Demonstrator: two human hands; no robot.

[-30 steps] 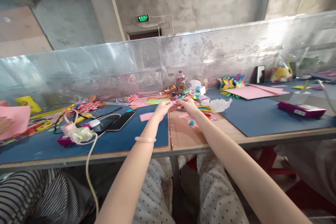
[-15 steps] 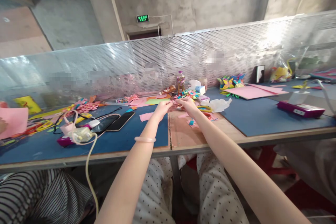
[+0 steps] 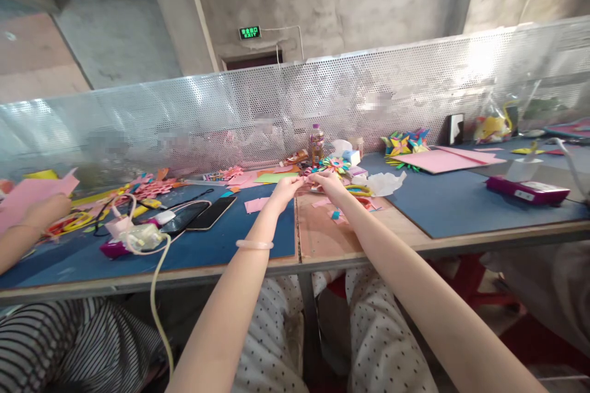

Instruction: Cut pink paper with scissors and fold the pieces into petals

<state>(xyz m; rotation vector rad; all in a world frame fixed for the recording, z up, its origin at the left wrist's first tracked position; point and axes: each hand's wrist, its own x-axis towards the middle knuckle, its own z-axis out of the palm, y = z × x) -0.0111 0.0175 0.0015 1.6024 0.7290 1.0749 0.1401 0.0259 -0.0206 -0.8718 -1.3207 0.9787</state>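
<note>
Both my arms reach far out over the workbench (image 3: 322,258). My left hand (image 3: 284,188) and my right hand (image 3: 327,182) meet at their fingertips and pinch a small pink paper piece (image 3: 305,178) between them, just above the table. A pale bangle (image 3: 255,244) circles my left wrist. Right behind my hands lies a multicoloured folded paper flower (image 3: 335,164), beside a small bottle (image 3: 317,143). Pink and blue paper scraps (image 3: 332,212) lie under my right forearm.
A perforated metal screen (image 3: 295,110) closes the back of the bench. Two phones (image 3: 203,214) and a charger with white cable (image 3: 138,236) lie at left. A neighbour's hand (image 3: 43,212) holds pink paper at far left. Pink sheets (image 3: 442,161) and a purple box (image 3: 528,190) sit at right.
My hands stay together on the pink piece with hardly any motion. At far left the neighbour's hand has come further into view, lifting the pink paper.
</note>
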